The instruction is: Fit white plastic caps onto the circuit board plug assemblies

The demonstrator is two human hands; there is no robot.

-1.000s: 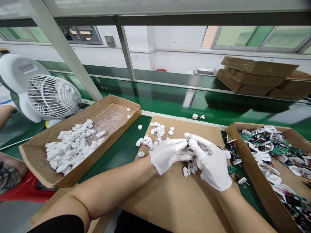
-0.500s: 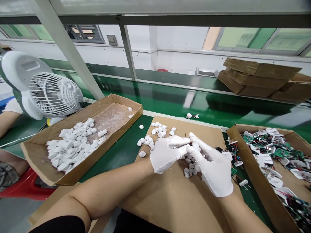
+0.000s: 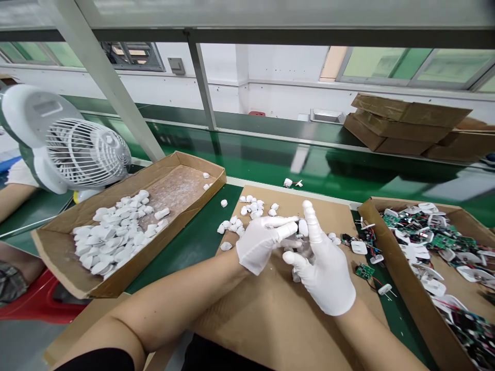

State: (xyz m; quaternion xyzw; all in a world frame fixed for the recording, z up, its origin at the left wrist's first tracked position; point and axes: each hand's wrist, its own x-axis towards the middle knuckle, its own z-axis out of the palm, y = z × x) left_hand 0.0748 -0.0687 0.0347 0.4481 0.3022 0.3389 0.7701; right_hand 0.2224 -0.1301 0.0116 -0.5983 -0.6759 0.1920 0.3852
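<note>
Both my hands wear white gloves and are close together over a brown cardboard sheet point(image 3: 270, 314). My left hand point(image 3: 263, 239) has its thumb and fingers pressed together; what sits in the pinch is too small to make out. A small white piece point(image 3: 303, 228) shows at its fingertips, beside my right index finger; I cannot tell which hand bears it. My right hand point(image 3: 325, 268) is open, with index finger raised and thumb spread apart. Small white pieces point(image 3: 255, 207) lie loose on the sheet beyond my left hand, and others are partly hidden under my hands.
A cardboard tray point(image 3: 154, 257) of white pieces is on the left, by a white fan point(image 3: 85, 149). Another box point(image 3: 390, 263) on the right holds circuit boards and white parts. Loose wired parts point(image 3: 363, 270) lie beside it. A co-worker's gloved hand point(image 3: 23, 172) shows far left.
My right hand has drawn slightly left and down, and its thumb and index finger have spread apart. My left hand stays almost in place, fingers still together.
</note>
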